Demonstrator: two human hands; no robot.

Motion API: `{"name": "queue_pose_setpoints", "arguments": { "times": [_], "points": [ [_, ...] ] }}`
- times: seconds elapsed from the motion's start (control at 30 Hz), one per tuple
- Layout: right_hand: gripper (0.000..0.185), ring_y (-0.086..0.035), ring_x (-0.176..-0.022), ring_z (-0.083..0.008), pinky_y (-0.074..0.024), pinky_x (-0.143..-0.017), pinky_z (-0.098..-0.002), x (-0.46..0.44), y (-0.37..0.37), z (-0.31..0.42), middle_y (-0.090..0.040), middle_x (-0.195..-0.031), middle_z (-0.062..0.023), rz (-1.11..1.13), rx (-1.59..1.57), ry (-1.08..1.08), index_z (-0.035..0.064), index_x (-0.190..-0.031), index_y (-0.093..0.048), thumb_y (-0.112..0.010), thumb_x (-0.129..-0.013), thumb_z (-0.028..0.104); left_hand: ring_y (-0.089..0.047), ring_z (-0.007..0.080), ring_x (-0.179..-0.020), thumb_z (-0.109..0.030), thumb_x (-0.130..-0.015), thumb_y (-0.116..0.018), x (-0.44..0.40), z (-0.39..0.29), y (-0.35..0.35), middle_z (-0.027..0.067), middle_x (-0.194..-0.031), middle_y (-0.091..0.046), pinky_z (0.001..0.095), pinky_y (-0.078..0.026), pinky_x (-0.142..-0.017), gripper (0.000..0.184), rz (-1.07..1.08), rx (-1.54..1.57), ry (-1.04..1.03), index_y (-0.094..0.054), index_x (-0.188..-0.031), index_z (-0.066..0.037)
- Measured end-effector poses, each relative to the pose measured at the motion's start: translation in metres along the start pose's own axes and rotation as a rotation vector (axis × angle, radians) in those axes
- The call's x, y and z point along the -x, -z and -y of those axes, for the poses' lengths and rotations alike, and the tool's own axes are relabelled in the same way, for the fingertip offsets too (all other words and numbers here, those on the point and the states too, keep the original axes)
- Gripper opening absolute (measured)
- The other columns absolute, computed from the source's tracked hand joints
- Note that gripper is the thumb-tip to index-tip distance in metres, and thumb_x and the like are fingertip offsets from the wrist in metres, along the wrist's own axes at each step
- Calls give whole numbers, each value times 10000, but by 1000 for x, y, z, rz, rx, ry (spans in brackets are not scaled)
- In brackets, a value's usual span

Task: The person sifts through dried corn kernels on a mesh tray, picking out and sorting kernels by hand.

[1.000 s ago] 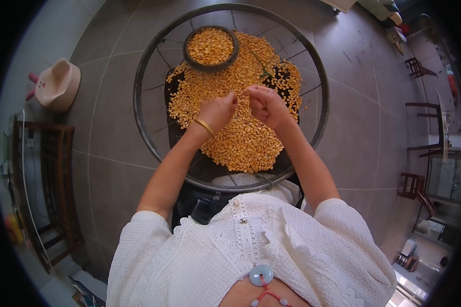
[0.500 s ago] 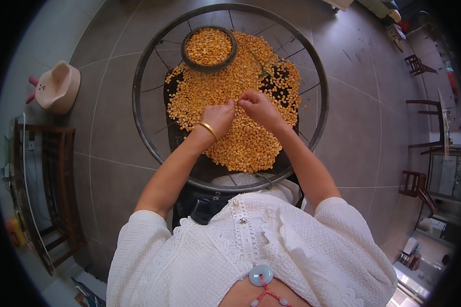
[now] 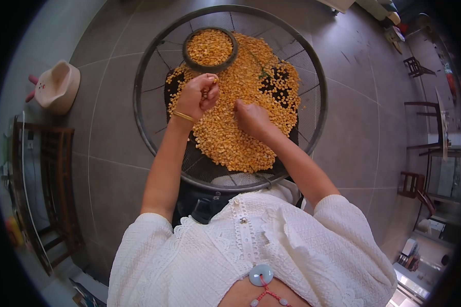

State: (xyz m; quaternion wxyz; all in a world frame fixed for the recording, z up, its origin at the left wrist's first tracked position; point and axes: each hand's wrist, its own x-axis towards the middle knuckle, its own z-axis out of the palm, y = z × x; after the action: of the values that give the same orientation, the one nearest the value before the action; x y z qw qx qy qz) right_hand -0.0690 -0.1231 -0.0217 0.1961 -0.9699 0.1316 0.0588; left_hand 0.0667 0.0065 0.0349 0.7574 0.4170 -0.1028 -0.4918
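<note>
Loose yellow corn kernels [image 3: 241, 148] lie spread over a round mesh sieve [image 3: 320, 102] with a dark rim. A dark bowl [image 3: 210, 67] heaped with kernels stands inside the sieve at its upper left. Just below that bowl is my left hand [image 3: 200, 96], its fingers curled around corn kernels, one kernel showing at the fingertips. A gold bangle circles this wrist. My right hand [image 3: 252, 118] rests low over the kernels near the middle of the sieve. Its fingers are bent together, and whatever they pinch is hidden.
A pale stool with a rabbit face [image 3: 59, 88] stands on the tiled floor [image 3: 112, 117] at the left. Behind it is a dark wooden chair [image 3: 59, 179]. More wooden chairs [image 3: 425, 125] stand along the right. A thin green stem [image 3: 263, 69] lies among the kernels.
My hands have drawn apart. The left hand has moved up and left toward the bowl and turned, showing kernels in it. The right hand has dropped slightly lower over the pile.
</note>
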Motion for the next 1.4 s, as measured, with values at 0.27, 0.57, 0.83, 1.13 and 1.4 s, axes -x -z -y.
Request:
{"name": "queue_pose_setpoints", "arguments": {
  "times": [0.27, 0.57, 0.83, 1.13, 1.4],
  "points": [
    [149, -461, -443, -140, -355, -403, -281, -9, 25, -17, -561, -651, -75, 222, -1336, -194, 49, -959, -535, -515, -851, 151, -442, 89, -479, -224, -921, -504, -7, 25, 3, 15, -612, -505, 224, -364, -443, 260, 33, -554, 27, -549, -753, -32],
    [215, -319, -395, -80, -245, -350, -227, -1, 42, -29, -512, -629, -41, 148, -2068, -84, 56, -823, -530, -458, -943, 220, -640, 296, -764, -218, -862, -548, 1, 67, -2, 124, -773, -646, 426, -479, -656, 176, 161, -1919, -70, -530, -985, -93],
    [202, -328, -415, -57, -257, -374, -222, -1, 39, -20, -469, -603, 10, 209, -1504, -220, 42, -859, -590, -509, -941, 207, -643, 310, -727, -194, -881, -502, 1, 70, -5, 140, -744, -646, 442, -493, -624, 167, 138, -1994, -54, -521, -958, -47],
    [171, -618, -837, -262, -474, -712, -393, 8, 25, -7, -648, -848, -96, 200, -209, -57, 63, -942, -594, -590, -804, 163, -550, 162, -527, -153, -883, -488, -13, 40, 2, 80, -650, -582, 301, -445, -490, 138, -47, -1107, -19, -562, -874, -37],
    [158, -620, -831, -298, -477, -689, -419, 7, 24, -5, -641, -847, -128, 226, -76, -81, 77, -953, -577, -540, -821, 154, -317, 63, -399, -206, -949, -403, 0, 8, -1, -19, -535, -394, 217, -273, -353, 211, 242, 147, 10, -503, -829, -64]
  ]
}}
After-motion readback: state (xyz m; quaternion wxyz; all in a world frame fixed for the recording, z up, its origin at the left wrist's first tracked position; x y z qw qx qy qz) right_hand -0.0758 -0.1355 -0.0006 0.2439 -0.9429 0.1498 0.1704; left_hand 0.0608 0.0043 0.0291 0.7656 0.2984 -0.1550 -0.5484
